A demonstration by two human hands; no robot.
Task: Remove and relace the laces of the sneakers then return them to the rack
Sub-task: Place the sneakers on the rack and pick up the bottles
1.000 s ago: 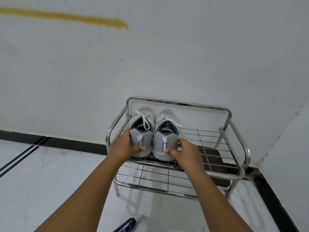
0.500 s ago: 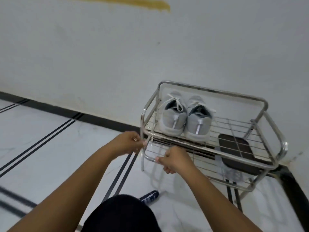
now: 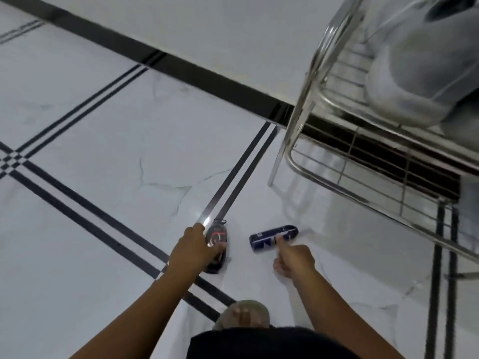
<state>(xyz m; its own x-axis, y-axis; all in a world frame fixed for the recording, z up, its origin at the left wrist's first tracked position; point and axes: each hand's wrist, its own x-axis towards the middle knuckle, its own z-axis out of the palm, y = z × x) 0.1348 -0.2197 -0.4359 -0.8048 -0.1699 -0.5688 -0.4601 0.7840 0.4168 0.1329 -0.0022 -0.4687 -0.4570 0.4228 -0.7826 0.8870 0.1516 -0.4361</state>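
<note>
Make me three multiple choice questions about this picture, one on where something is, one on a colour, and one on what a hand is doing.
1. Where does the dark blue can lie?
A. on the rack's top shelf
B. on the floor, on its side
C. in the left hand

2. What colour is the sneaker on the metal rack?
A. light grey
B. red
C. yellow

3. What is the left hand doing?
A. hanging far from everything
B. pulling a lace
C. resting on a dark object on the floor

Answers:
1. B, the can lies flat on the white floor near the rack's leg, just beyond the right hand.
2. A, the blurred shoe on the upper shelf is pale grey.
3. C, its fingers lie over the dark object with red and white marks.
</note>
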